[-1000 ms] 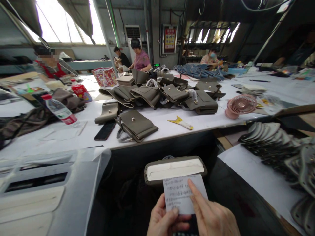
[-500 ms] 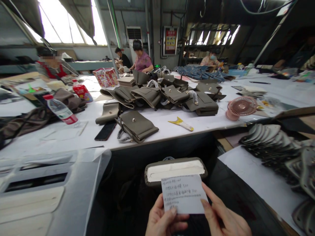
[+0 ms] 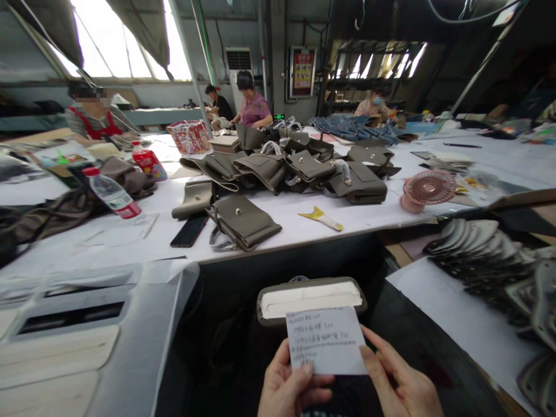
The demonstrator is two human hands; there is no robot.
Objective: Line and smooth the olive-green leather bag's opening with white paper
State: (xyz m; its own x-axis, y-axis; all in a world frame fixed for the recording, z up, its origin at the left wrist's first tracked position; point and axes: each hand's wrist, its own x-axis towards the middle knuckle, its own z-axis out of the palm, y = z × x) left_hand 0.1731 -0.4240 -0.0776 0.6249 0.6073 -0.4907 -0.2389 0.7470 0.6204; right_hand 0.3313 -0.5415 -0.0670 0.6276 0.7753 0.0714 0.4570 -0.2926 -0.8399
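Observation:
Between my two hands is a small white paper note [image 3: 325,341] with lines of handwriting, its written side facing me. My left hand [image 3: 295,382] pinches its lower left corner, thumb in front and fingers behind. Thumb and fingers of my right hand [image 3: 397,376] grip the right edge. Just beyond the note, low in front of me, lies a grey-brown bag [image 3: 364,298] with a white panel [image 3: 310,300] facing up; the note overlaps its near side.
Across the white table [image 3: 299,237] lie several grey-brown bags [image 3: 245,223], a phone [image 3: 188,231], a yellow-ended tool [image 3: 320,218], a pink fan [image 3: 428,190] and a water bottle [image 3: 113,196]. Stacked dark pieces [image 3: 482,260] stand at right, pale panels [image 3: 56,359] at left. Several people sit beyond.
Both hands keep hold of the note, which has shifted very slightly. The whole view has moved a little; the things on the table lie as before.

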